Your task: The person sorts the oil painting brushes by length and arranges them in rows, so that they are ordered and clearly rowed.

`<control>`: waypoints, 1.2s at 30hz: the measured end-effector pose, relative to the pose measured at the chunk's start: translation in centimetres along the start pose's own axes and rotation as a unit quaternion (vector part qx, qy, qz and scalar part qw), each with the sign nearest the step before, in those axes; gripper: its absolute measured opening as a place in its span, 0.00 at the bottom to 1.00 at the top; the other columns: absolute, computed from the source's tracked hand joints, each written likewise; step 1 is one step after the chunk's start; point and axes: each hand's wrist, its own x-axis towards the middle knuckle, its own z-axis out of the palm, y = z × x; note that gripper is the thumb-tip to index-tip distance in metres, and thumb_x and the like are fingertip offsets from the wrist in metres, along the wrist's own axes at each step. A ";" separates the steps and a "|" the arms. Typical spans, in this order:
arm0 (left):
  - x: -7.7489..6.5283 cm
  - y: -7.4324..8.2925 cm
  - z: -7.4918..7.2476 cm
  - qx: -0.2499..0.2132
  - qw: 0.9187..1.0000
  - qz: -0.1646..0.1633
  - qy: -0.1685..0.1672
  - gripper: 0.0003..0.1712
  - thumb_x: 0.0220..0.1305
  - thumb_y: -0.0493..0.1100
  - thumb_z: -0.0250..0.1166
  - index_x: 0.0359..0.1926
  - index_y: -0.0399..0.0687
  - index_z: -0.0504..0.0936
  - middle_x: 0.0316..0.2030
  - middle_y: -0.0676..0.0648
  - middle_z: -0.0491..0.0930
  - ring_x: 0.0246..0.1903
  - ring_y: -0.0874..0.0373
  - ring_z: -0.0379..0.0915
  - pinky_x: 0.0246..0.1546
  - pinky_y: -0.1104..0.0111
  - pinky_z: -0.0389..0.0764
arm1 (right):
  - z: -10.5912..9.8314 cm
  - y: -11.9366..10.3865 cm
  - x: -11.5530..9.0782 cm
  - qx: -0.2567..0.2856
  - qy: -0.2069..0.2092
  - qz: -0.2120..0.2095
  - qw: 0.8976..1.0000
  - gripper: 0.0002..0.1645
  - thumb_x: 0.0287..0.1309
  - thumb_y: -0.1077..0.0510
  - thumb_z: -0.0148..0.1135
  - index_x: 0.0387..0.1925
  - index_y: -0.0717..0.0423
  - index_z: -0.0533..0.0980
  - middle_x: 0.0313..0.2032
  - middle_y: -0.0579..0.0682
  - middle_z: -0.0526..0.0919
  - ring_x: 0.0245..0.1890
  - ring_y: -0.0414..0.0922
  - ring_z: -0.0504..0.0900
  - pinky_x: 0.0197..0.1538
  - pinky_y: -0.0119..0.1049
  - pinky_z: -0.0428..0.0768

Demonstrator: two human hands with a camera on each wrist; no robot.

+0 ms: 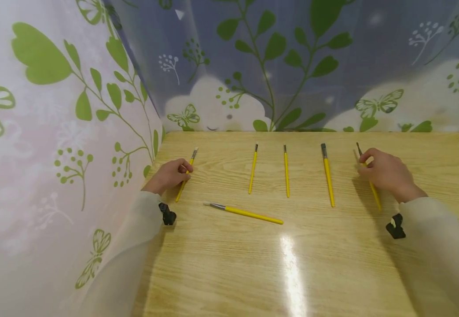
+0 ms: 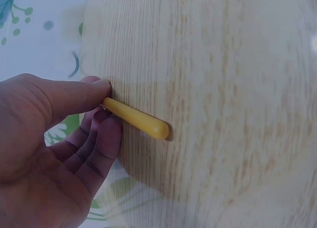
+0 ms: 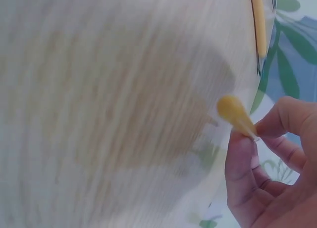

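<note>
At the left end of a row of yellow-handled paintbrushes, my left hand [image 1: 170, 174] pinches one paintbrush [image 1: 180, 191] around its middle, pale bristles pointing away. In the left wrist view, thumb and fingers grip its handle [image 2: 138, 120], whose rounded end lies close over the wood. Far right, my right hand [image 1: 387, 172] pinches a thin dark-tipped paintbrush [image 1: 375, 196] between thumb and fingers. The right wrist view shows the end of that handle [image 3: 233, 111] pointing toward the camera, with a shadow on the table beyond.
Between the hands lie two thin paintbrushes [image 1: 253, 174] [image 1: 286, 176] and a wider flat one [image 1: 328, 180], bristles away. Nearer, a pale-bristled paintbrush [image 1: 249, 214] lies crosswise on the wooden table [image 1: 221, 264]. Leaf-patterned covering stands at the left [image 1: 47, 185] and back [image 1: 213, 53].
</note>
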 end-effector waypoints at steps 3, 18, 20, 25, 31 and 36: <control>0.1 0.1 0.0 0.005 1.000 0.002 0.000 0.10 0.82 0.38 0.62 0.58 0.42 0.80 0.53 0.39 0.76 0.49 0.45 0.72 0.55 0.55 0.76 | -0.5 0.7 0.2 0.004 0.002 0.008 1.000 0.26 0.79 0.52 0.55 0.66 0.68 0.71 0.60 0.79 0.79 0.49 0.69 0.84 0.43 0.59 0.81; 0.0 0.2 0.0 0.004 1.000 0.002 -0.003 0.10 0.82 0.38 0.61 0.59 0.42 0.80 0.55 0.38 0.76 0.51 0.44 0.72 0.56 0.54 0.76 | -0.7 3.7 0.7 -0.029 0.009 0.019 0.999 0.21 0.78 0.53 0.55 0.60 0.66 0.73 0.56 0.78 0.80 0.41 0.65 0.84 0.37 0.55 0.80; 0.0 0.2 0.0 0.002 1.000 0.000 -0.003 0.10 0.82 0.38 0.61 0.59 0.42 0.80 0.55 0.38 0.76 0.51 0.45 0.72 0.56 0.54 0.76 | -0.7 3.8 0.8 -0.029 0.011 0.015 0.999 0.21 0.78 0.53 0.54 0.60 0.66 0.73 0.56 0.78 0.80 0.40 0.64 0.84 0.36 0.54 0.80; 0.0 0.4 -0.1 -0.001 1.000 -0.003 -0.002 0.10 0.82 0.38 0.62 0.59 0.42 0.80 0.53 0.39 0.75 0.50 0.45 0.71 0.55 0.55 0.75 | -0.7 3.8 0.6 -0.025 0.013 0.019 0.999 0.21 0.77 0.52 0.55 0.58 0.66 0.73 0.55 0.77 0.81 0.35 0.59 0.83 0.30 0.45 0.77; 0.1 0.4 -0.1 0.011 1.000 0.000 0.002 0.10 0.81 0.38 0.62 0.58 0.41 0.80 0.50 0.41 0.75 0.47 0.46 0.70 0.53 0.57 0.73 | -0.6 3.6 0.4 -0.025 0.023 0.017 0.999 0.21 0.78 0.52 0.55 0.58 0.66 0.73 0.55 0.77 0.82 0.38 0.63 0.84 0.30 0.44 0.77; 0.1 0.4 -0.1 0.009 1.000 -0.004 0.002 0.10 0.81 0.38 0.62 0.58 0.41 0.80 0.48 0.42 0.74 0.46 0.47 0.69 0.52 0.57 0.72 | -0.5 3.5 0.4 -0.024 0.026 0.017 0.999 0.22 0.77 0.52 0.56 0.58 0.67 0.73 0.54 0.78 0.82 0.40 0.64 0.84 0.31 0.47 0.78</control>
